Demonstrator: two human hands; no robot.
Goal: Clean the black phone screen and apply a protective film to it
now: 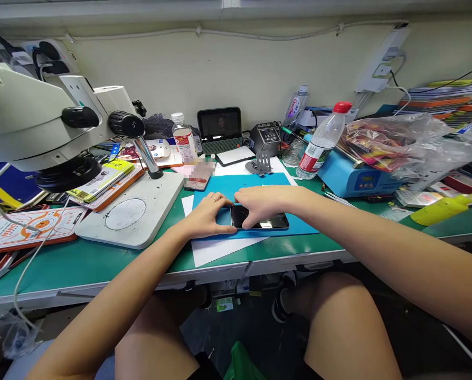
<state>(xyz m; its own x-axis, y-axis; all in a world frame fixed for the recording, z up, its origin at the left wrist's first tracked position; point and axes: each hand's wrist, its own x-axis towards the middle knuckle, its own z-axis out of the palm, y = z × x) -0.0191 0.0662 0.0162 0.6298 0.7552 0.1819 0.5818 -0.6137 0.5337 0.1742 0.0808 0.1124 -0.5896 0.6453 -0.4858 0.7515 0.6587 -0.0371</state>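
Note:
A black smartphone (277, 220) lies lengthwise on a blue mat (299, 227), screen up, with a bright reflection on its glass. At its left end, my left hand (207, 215) grips it, thumb by the near corner and fingers curled toward the far corner. A ring shows on one finger. My right hand (260, 202) reaches over from the right, its thumb on the screen's left part and its fingers at the far edge. That hand covers part of the phone, and its fingertips are partly hidden. White paper (212, 252) sticks out from under the mat.
At left stands a microscope (30, 121) on a pale base (160, 206). Behind the mat are a small laptop-like device (220, 124), a black box (265, 138) and a bottle (184, 137). A red-capped bottle (321, 142), blue device (350, 171) and yellow bottle (437, 211) are right.

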